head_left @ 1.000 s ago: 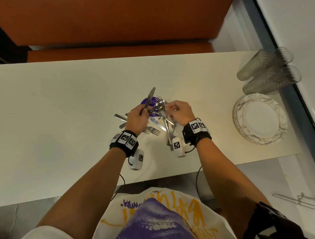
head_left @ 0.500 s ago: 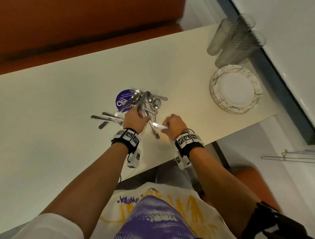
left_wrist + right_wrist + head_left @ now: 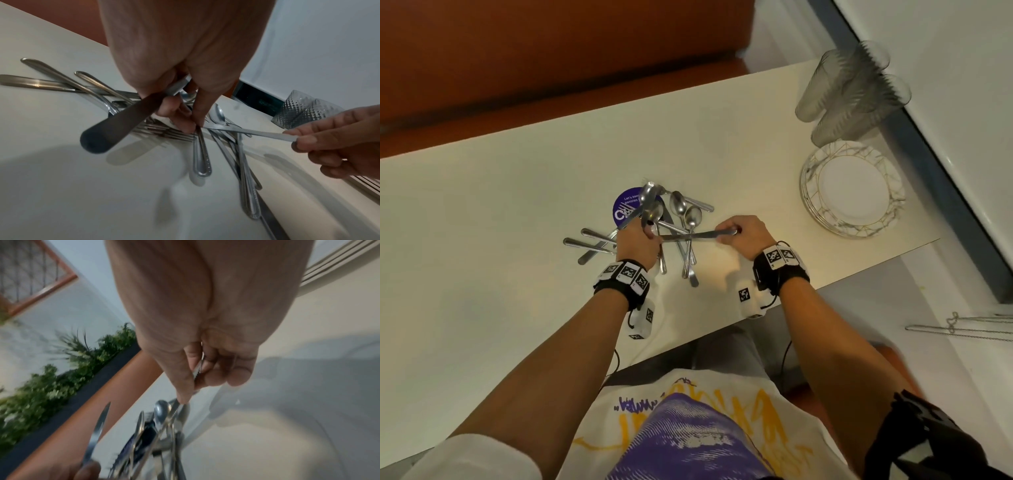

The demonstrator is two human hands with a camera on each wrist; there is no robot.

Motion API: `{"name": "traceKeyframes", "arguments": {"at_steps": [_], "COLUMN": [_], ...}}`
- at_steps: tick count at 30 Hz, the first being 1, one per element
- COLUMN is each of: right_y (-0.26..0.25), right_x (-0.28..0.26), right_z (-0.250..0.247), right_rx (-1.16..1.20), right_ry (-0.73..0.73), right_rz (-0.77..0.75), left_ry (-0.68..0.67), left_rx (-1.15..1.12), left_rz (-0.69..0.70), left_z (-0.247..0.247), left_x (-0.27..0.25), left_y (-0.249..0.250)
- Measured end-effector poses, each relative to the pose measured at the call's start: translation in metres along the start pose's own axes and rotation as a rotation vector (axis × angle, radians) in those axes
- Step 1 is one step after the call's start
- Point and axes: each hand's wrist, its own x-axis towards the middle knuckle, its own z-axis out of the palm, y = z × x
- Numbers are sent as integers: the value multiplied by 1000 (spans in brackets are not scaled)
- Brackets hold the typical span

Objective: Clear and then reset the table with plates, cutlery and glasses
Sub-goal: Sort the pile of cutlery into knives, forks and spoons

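Note:
A heap of cutlery (image 3: 683, 219) (spoons, forks, knives) lies mid-table on a round purple sticker (image 3: 625, 209). My left hand (image 3: 637, 240) grips one knife (image 3: 115, 128) in its fist, dark handle toward me, blade slanting up over the sticker. My right hand (image 3: 739, 234) pinches the blade end of a second knife (image 3: 698, 235), which lies level above the pile and reaches across to my left fingertips (image 3: 191, 126). The right wrist view shows thumb and fingers of the right hand (image 3: 195, 378) on that serrated blade. Forks (image 3: 170, 133) lie under my left hand.
A stack of white plates (image 3: 852, 188) with gold lines sits at the table's right end, and stacked ribbed glasses (image 3: 852, 92) lie just beyond them by the wall. An orange bench (image 3: 551, 51) runs along the far side. The table's near edge (image 3: 722, 329) is close to my wrists.
My right hand has drawn the second knife out to the right, level above the pile. The left hand still holds its knife, lower and more tilted. The head view has swung right.

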Motion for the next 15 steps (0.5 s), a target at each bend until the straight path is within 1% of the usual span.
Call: {"name": "traceKeyframes", "arguments": {"at_steps": [4, 7, 9, 12, 13, 15], "right_y": [-10, -28, -44, -70, -78, -96], "right_x": [6, 8, 8, 9, 11, 15], "right_z": [-23, -40, -52, -67, -71, -75], "right_rx": [170, 290, 298, 280, 281, 276], "right_ry": [21, 16, -34, -148, -166, -156], "right_rz": [-51, -69, -94, -164, -186, -239], "left_ry": [40, 29, 26, 10, 6, 21], "left_rx": [45, -6, -28, -104, -139, -193], "left_rz": [-45, -24, -3, 13, 28, 70], "left_z": [-3, -7, -9, -12, -15, -20], "left_x": [0, -3, -3, 2, 3, 7], "left_y": [-1, 4, 9, 19, 24, 33]}}
